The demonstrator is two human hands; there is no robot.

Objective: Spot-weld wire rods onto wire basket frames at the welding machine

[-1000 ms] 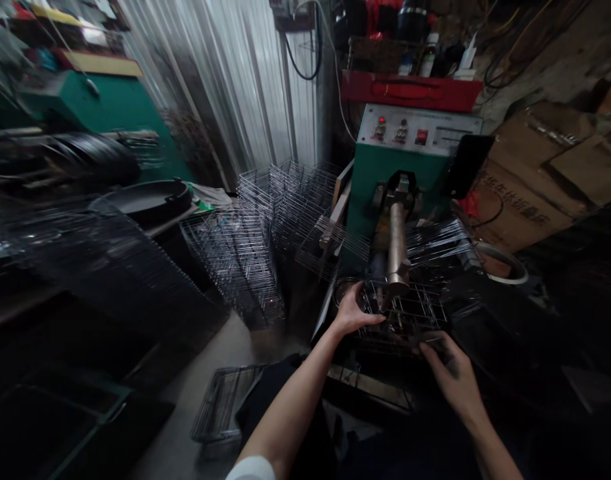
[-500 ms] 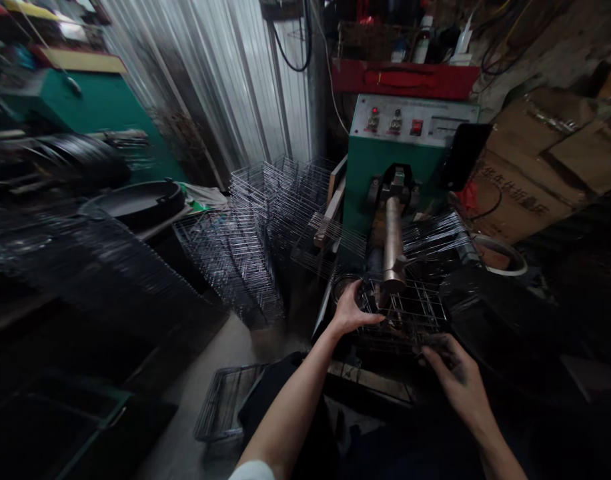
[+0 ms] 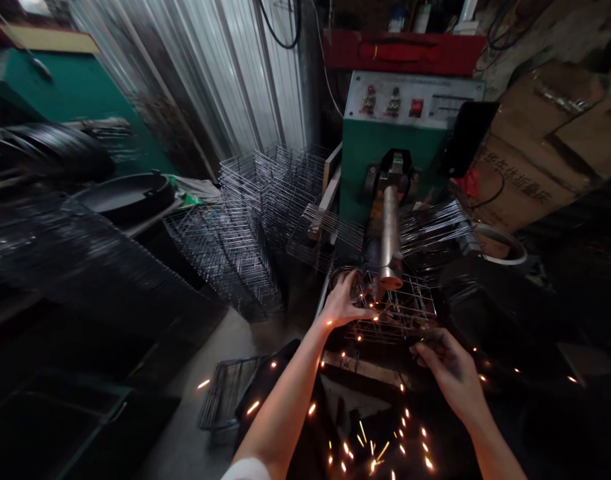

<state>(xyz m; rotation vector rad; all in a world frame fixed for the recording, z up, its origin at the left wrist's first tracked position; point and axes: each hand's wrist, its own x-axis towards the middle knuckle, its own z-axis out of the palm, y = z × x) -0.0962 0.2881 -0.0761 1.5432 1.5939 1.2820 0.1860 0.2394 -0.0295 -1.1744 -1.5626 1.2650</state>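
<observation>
A wire basket (image 3: 418, 300) sits under the metal electrode arm (image 3: 391, 233) of a green spot welding machine (image 3: 355, 160). My left hand (image 3: 341, 303) grips the basket's left side, thumb stretched toward the electrode tip and fingers partly hidden behind the wires. At the front right corner of the basket, my right hand (image 3: 450, 363) is closed in a pinch. Whatever lies between its dark-stained fingertips is too dim to make out. Bright sparks (image 3: 373, 463) scatter below the electrode and over my forearms.
Stacked wire baskets (image 3: 240, 233) stand left of the machine. Thin metal rods (image 3: 430, 230) lie to its right, near a round container (image 3: 515, 250). Cardboard boxes (image 3: 515, 167) fill the right back. A wire rack (image 3: 228, 393) is on the floor. A red toolbox (image 3: 405, 53) tops the machine.
Glowing sparks now fly out from the electrode area where none showed before. My view has tilted slightly downward. Both hands stay at the basket in nearly the same pose.
</observation>
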